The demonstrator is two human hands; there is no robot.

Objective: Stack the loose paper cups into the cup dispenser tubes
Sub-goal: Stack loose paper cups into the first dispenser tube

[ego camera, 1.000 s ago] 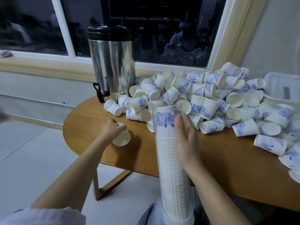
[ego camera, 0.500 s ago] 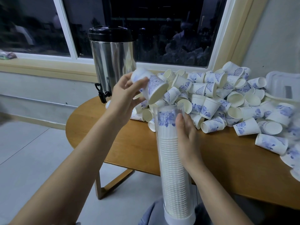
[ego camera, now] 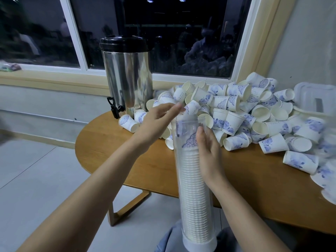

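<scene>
A clear cup dispenser tube stands upright in front of me, almost full of nested white paper cups. The top cup, with a blue pattern, sits just below the tube's rim. My right hand grips the upper part of the tube, thumb on the near side. Beside the tube's open top hovers my left hand, fingers stretched out and holding nothing. A big pile of loose paper cups lies on the round wooden table behind the tube.
A steel drinks urn with a black lid and tap stands at the table's back left, by the window. A white plastic container sits at the far right. Single cups lie near the urn. Grey floor lies to the left.
My left hand picked a cup off the table, lifted it to the tube's top and let it go. That cup now sits inside the tube. My right hand kept holding the tube.
</scene>
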